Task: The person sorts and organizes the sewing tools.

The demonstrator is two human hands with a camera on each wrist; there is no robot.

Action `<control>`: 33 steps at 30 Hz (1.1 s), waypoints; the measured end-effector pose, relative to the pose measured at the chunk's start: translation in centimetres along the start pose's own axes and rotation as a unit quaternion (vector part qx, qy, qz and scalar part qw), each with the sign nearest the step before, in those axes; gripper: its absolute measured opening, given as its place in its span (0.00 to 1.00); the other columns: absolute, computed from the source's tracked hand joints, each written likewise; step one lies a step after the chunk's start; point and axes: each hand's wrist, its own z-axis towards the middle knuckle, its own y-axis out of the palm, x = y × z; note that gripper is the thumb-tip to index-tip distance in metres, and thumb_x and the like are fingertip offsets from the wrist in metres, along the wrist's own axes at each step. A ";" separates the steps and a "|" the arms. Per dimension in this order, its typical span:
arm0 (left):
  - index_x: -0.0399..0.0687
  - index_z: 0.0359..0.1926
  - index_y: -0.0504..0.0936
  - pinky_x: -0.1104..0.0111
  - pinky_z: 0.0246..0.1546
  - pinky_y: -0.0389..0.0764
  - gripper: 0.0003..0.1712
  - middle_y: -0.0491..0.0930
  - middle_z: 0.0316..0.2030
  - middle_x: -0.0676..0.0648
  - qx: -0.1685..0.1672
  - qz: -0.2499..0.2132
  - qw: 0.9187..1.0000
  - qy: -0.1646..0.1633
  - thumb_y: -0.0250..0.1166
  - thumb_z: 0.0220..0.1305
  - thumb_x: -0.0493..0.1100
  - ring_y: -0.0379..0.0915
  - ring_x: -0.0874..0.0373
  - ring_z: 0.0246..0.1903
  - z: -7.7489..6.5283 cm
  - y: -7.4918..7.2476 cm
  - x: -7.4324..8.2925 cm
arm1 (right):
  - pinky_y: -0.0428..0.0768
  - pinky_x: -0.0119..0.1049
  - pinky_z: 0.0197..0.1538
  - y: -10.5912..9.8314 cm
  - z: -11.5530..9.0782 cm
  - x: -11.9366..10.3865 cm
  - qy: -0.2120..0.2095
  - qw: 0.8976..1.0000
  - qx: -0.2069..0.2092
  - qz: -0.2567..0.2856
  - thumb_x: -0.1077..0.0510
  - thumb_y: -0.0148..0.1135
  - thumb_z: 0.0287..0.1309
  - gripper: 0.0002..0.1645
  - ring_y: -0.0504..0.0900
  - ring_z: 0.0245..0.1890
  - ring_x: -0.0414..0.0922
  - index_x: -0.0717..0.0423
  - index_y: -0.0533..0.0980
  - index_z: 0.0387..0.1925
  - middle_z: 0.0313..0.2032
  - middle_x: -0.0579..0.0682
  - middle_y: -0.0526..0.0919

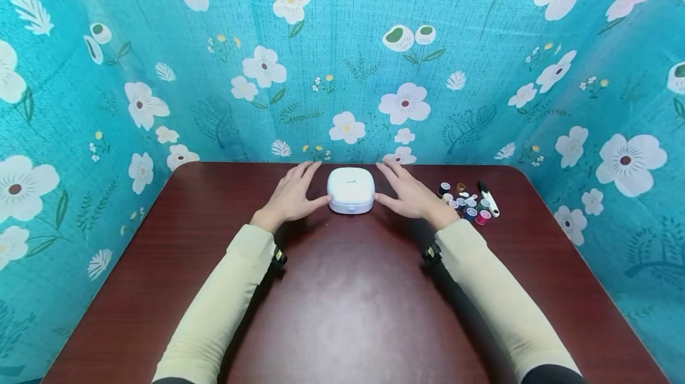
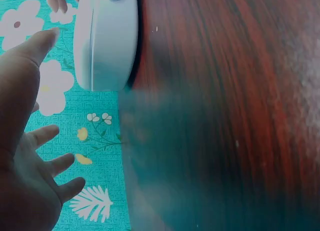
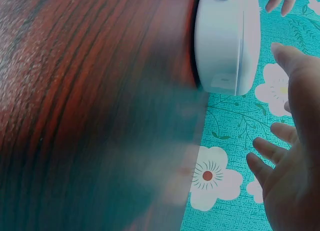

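Observation:
A white box (image 1: 351, 186) with rounded corners sits near the table's far edge, a small round button (image 1: 351, 210) on its front. The left hand (image 1: 291, 197) is held at the box's left side with fingers spread and nothing in them. Mirroring it on the right side is the right hand (image 1: 409, 194), its fingers also extended and holding nothing. Both thumbs point toward the box's front corners. In the left wrist view a small gap shows between the thumb (image 2: 37, 48) and the box (image 2: 114, 46); the right wrist view shows a similar gap beside the thumb (image 3: 290, 58).
Several small spools of thread (image 1: 483, 217) in different colours stand grouped to the right of the right hand. Beside them lies a slim black and white tool (image 1: 489, 200). The dark wooden table (image 1: 342, 307) ends at the back against a blue floral cloth (image 1: 321, 45).

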 end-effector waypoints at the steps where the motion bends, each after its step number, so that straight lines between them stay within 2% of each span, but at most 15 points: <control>1: 0.56 0.81 0.52 0.40 0.70 0.58 0.55 0.55 0.77 0.42 -0.003 -0.011 1.000 -0.002 0.62 0.62 0.73 0.51 0.40 0.74 0.0 0.0 0.0 | 0.63 0.63 0.70 0.1 0.1 0.0 -0.002 1.000 0.001 0.002 0.33 0.58 0.68 0.52 0.49 0.79 0.56 0.51 0.50 0.81 0.80 0.57 0.47; 7: 0.54 0.81 0.50 0.43 0.69 0.64 0.58 0.53 0.77 0.42 -0.017 -0.078 0.997 -0.013 0.69 0.60 0.69 0.53 0.42 0.74 0.0 0.4 -0.1 | 0.65 0.63 0.69 0.5 0.6 -0.2 -0.013 1.000 0.005 0.009 0.34 0.59 0.68 0.51 0.52 0.78 0.55 0.50 0.52 0.81 0.79 0.56 0.50; 14: 0.46 0.81 0.48 0.49 0.71 0.63 0.63 0.53 0.76 0.40 -0.022 -0.139 0.990 -0.014 0.75 0.57 0.63 0.53 0.46 0.75 0.2 0.5 0.4 | 0.65 0.62 0.70 0.8 1.1 -0.4 -0.018 1.000 0.001 0.002 0.33 0.60 0.66 0.52 0.54 0.77 0.55 0.52 0.54 0.80 0.78 0.55 0.53; 22: 0.42 0.81 0.46 0.50 0.72 0.61 0.65 0.52 0.77 0.37 -0.038 -0.161 0.986 -0.022 0.76 0.57 0.60 0.52 0.45 0.75 0.5 1.0 0.9 | 0.63 0.59 0.72 1.0 1.7 -0.8 -0.023 1.000 -0.006 0.007 0.33 0.62 0.64 0.53 0.55 0.77 0.55 0.55 0.56 0.79 0.78 0.55 0.55; 33: 0.36 0.80 0.42 0.52 0.74 0.57 0.66 0.47 0.78 0.35 -0.053 -0.175 0.982 -0.041 0.75 0.58 0.58 0.47 0.45 0.77 0.7 2.0 1.9 | 0.66 0.59 0.70 1.8 2.6 -1.3 -0.043 0.999 -0.007 0.015 0.34 0.66 0.60 0.55 0.59 0.74 0.56 0.58 0.58 0.77 0.76 0.57 0.57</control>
